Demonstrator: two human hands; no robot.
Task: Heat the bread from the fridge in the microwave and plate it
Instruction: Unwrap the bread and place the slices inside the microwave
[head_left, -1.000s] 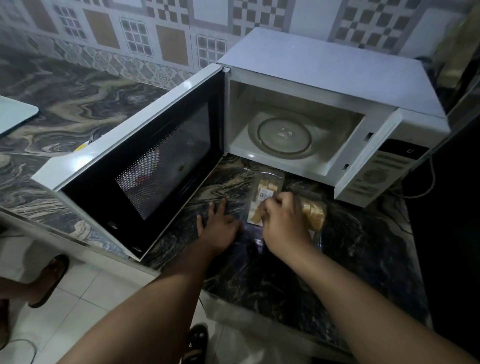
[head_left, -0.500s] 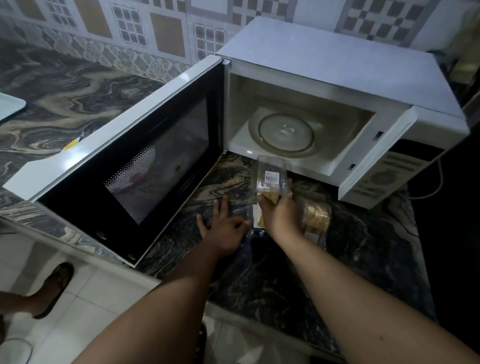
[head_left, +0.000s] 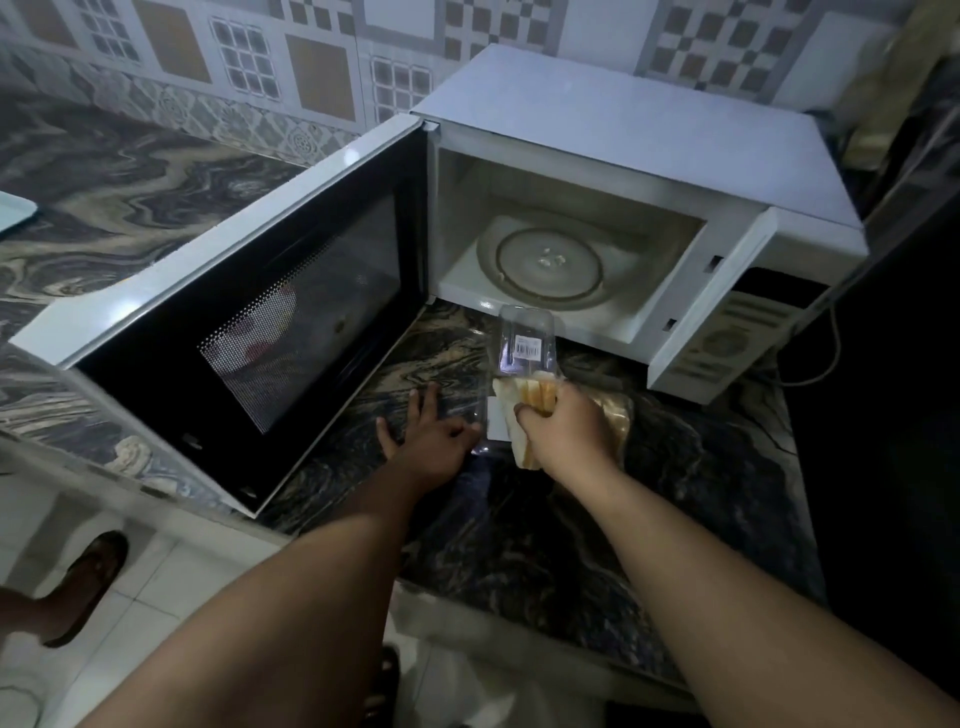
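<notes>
The white microwave (head_left: 623, 130) stands open on the marble counter (head_left: 571, 519), its door (head_left: 260, 338) swung far out to the left. Its glass turntable (head_left: 550, 262) is bare. In front of the opening sits a clear plastic container, its labelled lid (head_left: 525, 343) tipped upright. My right hand (head_left: 569, 431) is shut on several bread slices (head_left: 527, 397), held just above the container's base. My left hand (head_left: 431, 441) lies flat on the counter with fingers spread, its thumb against the container's near edge. More wrapped bread (head_left: 618, 415) shows behind my right hand.
The microwave's control panel (head_left: 727, 343) faces right, and a cable (head_left: 826, 353) trails behind it. A dark tall surface (head_left: 893, 415) borders the counter on the right. A pale blue object (head_left: 15, 213) lies at the far left. A sandalled foot (head_left: 88, 582) stands on the tiled floor.
My right hand went from the closed container to gripping the bread slices, and the lid has swung upright. My left hand stayed flat beside the container. The view shifted slightly.
</notes>
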